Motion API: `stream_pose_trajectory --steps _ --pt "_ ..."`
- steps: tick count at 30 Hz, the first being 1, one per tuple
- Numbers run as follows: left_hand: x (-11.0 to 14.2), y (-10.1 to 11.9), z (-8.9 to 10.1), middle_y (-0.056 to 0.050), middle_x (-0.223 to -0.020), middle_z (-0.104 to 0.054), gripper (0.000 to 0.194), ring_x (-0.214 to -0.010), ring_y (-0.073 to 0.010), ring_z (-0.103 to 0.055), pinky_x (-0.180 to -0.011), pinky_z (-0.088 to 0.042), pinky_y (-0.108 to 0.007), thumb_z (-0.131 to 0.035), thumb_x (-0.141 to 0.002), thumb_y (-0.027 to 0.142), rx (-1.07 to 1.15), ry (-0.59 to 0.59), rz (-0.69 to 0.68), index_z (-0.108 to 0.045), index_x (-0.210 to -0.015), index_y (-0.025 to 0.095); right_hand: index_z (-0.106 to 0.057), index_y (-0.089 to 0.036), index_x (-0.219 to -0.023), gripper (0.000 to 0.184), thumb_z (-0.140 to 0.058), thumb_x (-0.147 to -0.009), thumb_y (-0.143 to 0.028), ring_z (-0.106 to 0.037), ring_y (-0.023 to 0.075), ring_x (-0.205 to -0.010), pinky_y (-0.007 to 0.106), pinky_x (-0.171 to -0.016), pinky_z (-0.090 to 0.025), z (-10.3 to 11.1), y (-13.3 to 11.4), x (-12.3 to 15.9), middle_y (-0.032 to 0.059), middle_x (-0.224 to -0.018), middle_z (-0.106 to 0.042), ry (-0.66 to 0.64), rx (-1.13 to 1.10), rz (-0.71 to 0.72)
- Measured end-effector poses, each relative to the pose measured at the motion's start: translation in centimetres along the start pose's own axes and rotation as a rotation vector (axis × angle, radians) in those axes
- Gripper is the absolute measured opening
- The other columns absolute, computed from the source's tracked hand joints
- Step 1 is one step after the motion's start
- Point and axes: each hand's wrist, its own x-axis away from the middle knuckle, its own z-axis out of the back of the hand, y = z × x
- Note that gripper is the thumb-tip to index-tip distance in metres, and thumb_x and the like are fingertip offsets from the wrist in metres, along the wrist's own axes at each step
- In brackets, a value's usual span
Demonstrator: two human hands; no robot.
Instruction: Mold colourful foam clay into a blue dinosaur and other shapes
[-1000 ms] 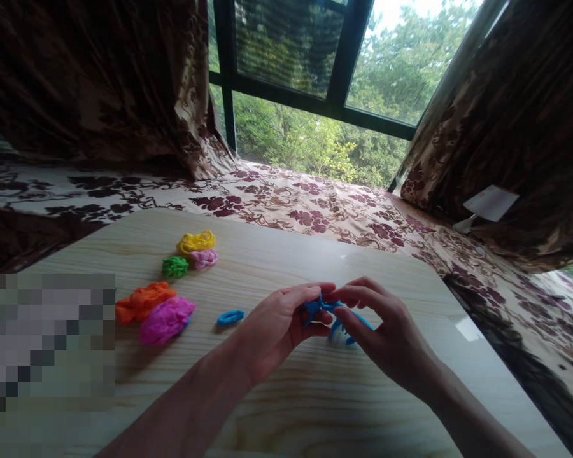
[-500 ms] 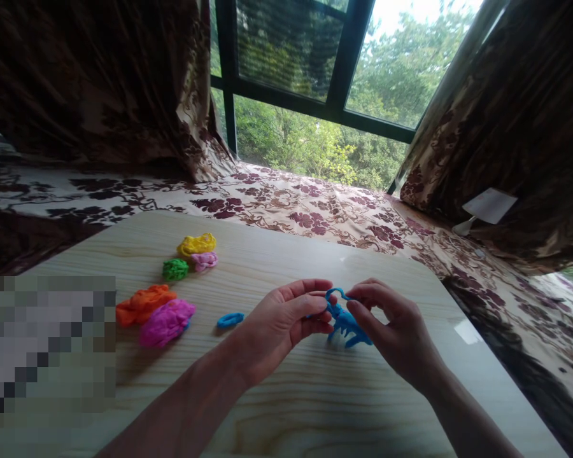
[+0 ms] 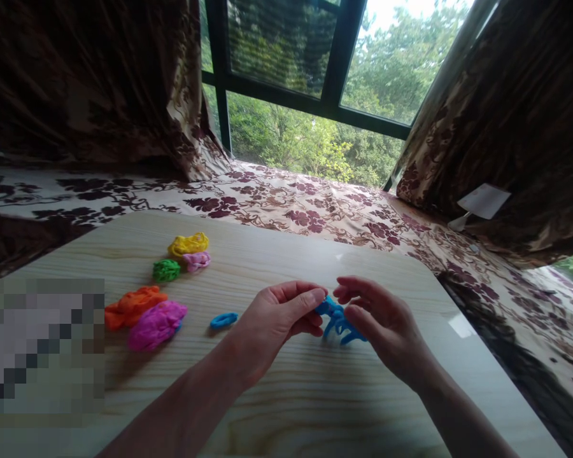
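Note:
Both my hands hover over the middle of a pale wooden table (image 3: 277, 407), working a tangle of blue bands (image 3: 337, 320). My left hand (image 3: 279, 321) pinches the tangle's left side with thumb and fingers closed. My right hand (image 3: 379, 321) has its fingers curled over the tangle's right side, touching the blue loops. A single blue band (image 3: 223, 319) lies flat on the table to the left of my left hand.
Small heaps of bands lie at the table's left: yellow (image 3: 188, 243), pale pink (image 3: 197, 260), green (image 3: 166, 270), orange (image 3: 132, 305) and magenta (image 3: 156, 325). A floral cloth (image 3: 315, 210) covers the ledge behind. Dark curtains (image 3: 506, 114) flank a window (image 3: 291, 76).
The blue loop that was lifted between my fingers half a second ago has dropped back into the tangle. Both hands have shifted slightly left and lower over it.

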Motion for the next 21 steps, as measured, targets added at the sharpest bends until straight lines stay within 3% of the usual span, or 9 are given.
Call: stream_pose_trajectory --steps 5,8,15,21 --pt "0.42 0.16 -0.46 -0.004 -0.083 -0.063 0.018 -0.072 -0.0111 -0.057 -0.072 -0.049 -0.026 -0.063 -0.076 0.021 0.057 -0.057 0.027 -0.063 -0.093 0.014 -0.063 -0.019 -0.086 0.008 -0.057 -0.082 -0.023 -0.057 0.0157 -0.075 0.029 -0.065 -0.047 -0.76 -0.36 0.22 0.0035 -0.082 -0.061 0.055 0.12 0.086" --pt "0.38 0.16 -0.52 -0.004 -0.086 -0.063 0.023 -0.076 -0.0121 -0.058 -0.075 -0.048 -0.028 -0.065 -0.074 0.015 0.073 -0.058 0.023 -0.061 -0.097 0.016 -0.062 -0.019 -0.086 0.009 -0.055 -0.083 -0.024 -0.058 0.0162 -0.077 0.029 -0.065 -0.048 -0.67 -0.11 0.38 0.0044 -0.086 -0.061 0.102 0.114 0.05" --pt "0.18 0.06 -0.56 -0.002 -0.079 -0.062 0.014 -0.067 -0.0098 -0.055 -0.07 -0.048 -0.026 -0.066 -0.073 0.022 -0.026 0.013 -0.01 -0.065 -0.085 0.014 -0.057 -0.022 -0.097 0.018 -0.061 -0.079 -0.022 -0.061 0.016 -0.078 0.029 -0.07 -0.051 -0.87 0.2 0.57 0.0023 -0.088 -0.064 0.099 0.069 0.042" --pt "0.24 -0.2 -0.52 -0.001 -0.078 -0.062 0.016 -0.069 -0.0105 -0.056 -0.072 -0.046 -0.026 -0.067 -0.072 0.024 -0.054 0.028 -0.03 -0.065 -0.086 0.015 -0.062 -0.02 -0.09 0.009 -0.059 -0.081 -0.021 -0.06 0.0151 -0.071 0.028 -0.063 -0.049 -1.01 0.21 0.62 0.0024 -0.079 -0.065 0.1 0.127 0.059"
